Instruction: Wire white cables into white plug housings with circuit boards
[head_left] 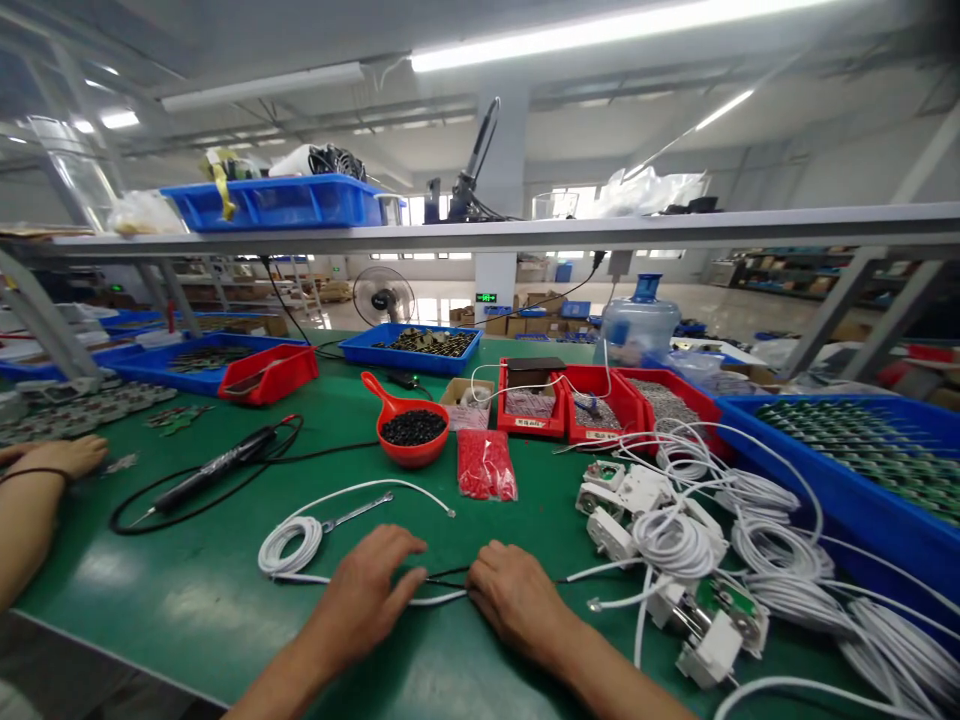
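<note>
My left hand (373,582) rests over a white cable (442,599), its thumb and forefinger apart. That cable leads left to a small coil (291,545) on the green table. My right hand (517,592) lies just to the right with fingers curled down on a thin black cord (448,577), whose strands show in the gap between the hands. Beyond the right hand a white lead (600,570) runs toward a pile of coiled white cables (679,545) and white plastic housings (611,533). My fingertips hide part of the cord. Behind the left hand lies a small wrench (358,512).
An orange ladle (384,405) of black bits and a bag of red bits (486,465) lie ahead. Red bins (529,425) stand behind; a blue bin (825,500) of circuit boards is right. At left are a black pen-shaped tool (214,470) and another person's hand (71,455).
</note>
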